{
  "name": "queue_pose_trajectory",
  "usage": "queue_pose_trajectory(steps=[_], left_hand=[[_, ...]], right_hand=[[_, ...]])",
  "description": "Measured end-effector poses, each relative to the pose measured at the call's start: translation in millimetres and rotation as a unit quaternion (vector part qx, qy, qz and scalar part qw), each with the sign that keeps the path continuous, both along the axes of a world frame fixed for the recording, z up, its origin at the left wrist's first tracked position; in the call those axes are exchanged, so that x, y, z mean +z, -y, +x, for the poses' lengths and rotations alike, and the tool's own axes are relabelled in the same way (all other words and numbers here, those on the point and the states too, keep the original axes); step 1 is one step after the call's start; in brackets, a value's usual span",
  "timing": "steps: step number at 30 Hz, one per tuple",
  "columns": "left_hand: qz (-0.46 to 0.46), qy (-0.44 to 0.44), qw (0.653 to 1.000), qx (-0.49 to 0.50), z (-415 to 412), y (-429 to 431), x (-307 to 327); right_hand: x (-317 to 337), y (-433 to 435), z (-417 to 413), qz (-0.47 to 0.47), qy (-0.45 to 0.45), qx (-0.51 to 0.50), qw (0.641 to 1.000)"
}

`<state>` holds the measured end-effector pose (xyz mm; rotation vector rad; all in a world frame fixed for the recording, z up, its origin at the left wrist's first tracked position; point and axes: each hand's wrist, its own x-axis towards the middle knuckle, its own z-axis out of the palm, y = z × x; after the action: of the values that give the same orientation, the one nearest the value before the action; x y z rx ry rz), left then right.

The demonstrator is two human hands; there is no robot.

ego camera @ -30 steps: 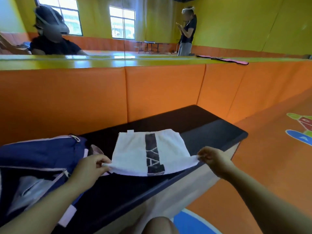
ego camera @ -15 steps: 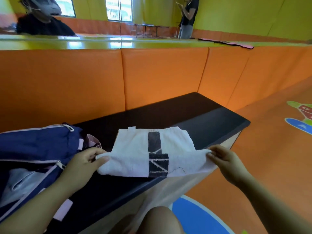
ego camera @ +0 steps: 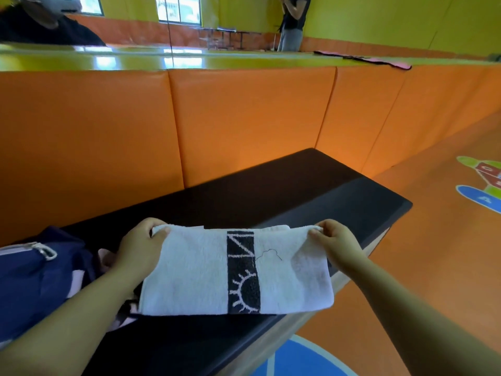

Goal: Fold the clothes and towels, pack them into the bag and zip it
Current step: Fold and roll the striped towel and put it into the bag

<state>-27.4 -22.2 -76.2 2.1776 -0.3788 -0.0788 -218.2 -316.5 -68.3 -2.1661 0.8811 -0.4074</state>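
The white towel lies folded on the black table, its 6 o'clock edge near the table's front edge. The left hand and right hand each pinch a far corner. The navy bag sits at 9 o'clock; bare tabletop stretches toward 1 o'clock.

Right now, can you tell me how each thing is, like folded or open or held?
Towel: white with a black band, folded over, lying on the bench, far corners pinched.
Left hand: grip shut on the towel's far left corner.
Right hand: grip shut on the far right corner.
Bag: blue, left of the towel; open or zipped, cannot tell.
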Motion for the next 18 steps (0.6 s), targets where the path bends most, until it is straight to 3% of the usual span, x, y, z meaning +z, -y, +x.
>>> queue_pose_trajectory(steps=[11,18], left_hand=[[0.084,-0.007,0.996,0.024,16.1,19.7,-47.1],[0.103,0.012,0.994,0.016,12.0,17.6,-46.1]], right_hand=[[-23.3,24.1,37.8,0.042,-0.148,0.104,0.983],[-16.8,20.2,44.8,0.063,-0.117,0.127,0.983]])
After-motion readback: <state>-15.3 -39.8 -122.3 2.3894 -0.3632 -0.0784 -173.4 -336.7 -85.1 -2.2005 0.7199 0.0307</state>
